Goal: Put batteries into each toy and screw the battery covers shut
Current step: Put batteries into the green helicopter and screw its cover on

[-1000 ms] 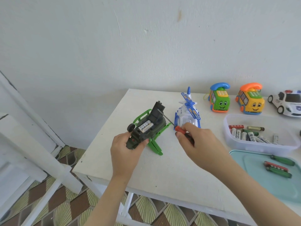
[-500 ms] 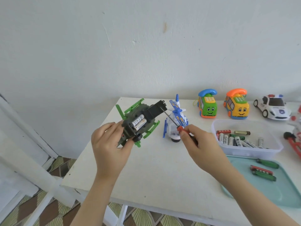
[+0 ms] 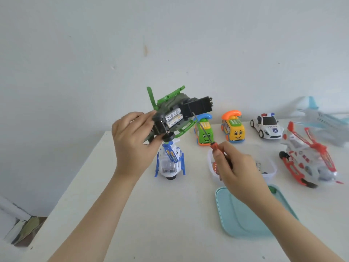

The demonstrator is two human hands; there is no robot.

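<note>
My left hand [image 3: 132, 142] grips a green toy helicopter [image 3: 170, 114], held up above the table with its underside turned to me. Two white batteries [image 3: 172, 118] lie in its uncovered bay, and the black battery cover [image 3: 198, 106] stands swung open at the right. My right hand [image 3: 238, 173] holds a red-handled screwdriver [image 3: 205, 132]; its tip touches the base of the cover.
On the white table [image 3: 132, 214] stand a blue and white helicopter [image 3: 171, 161], a green phone car [image 3: 204, 134], an orange phone car [image 3: 234, 129], a police car [image 3: 267, 124], a red and white helicopter [image 3: 309, 161] and a pale plane [image 3: 324, 120]. A clear battery tub [image 3: 268, 167] and teal tray [image 3: 245, 218] lie under my right hand.
My left hand has raised the green helicopter higher off the table. The right hand followed with the screwdriver. The view shifted right, revealing more toys.
</note>
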